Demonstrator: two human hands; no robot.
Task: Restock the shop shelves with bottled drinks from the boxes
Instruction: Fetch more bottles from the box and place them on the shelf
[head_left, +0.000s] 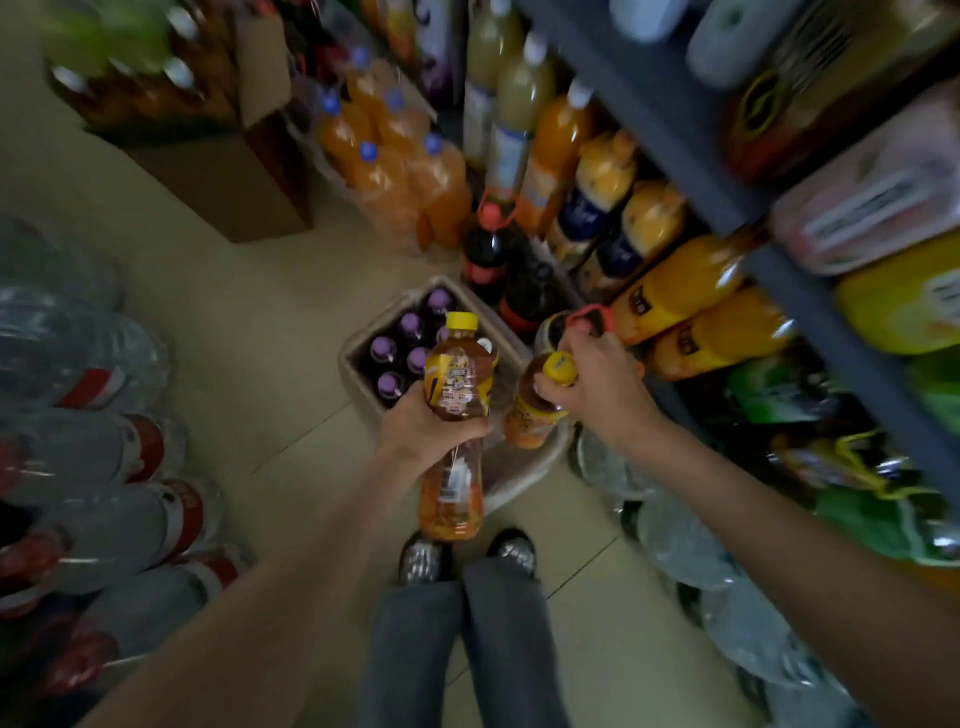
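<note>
My left hand (415, 436) is shut around an amber tea bottle with a yellow cap (458, 374), held upright above the box. A second amber bottle (451, 499) hangs below the same hand. My right hand (597, 384) grips the yellow cap of a third tea bottle (535, 410), which stands at the right side of the shrink-wrapped box (358, 358) on the floor. Several purple-capped bottles (410, 343) fill the box's far half. The grey shelf (670, 130) runs along the right, with orange juice bottles (691, 280) lying beneath it.
Shrink-wrapped packs of water bottles (93, 457) lie stacked on the left. A brown carton (223, 182) with bottles stands at the back, a pack of orange soda (395, 176) beside it. Dark cola bottles (491, 249) stand behind the box. My shoes (467, 556) are on beige tiles.
</note>
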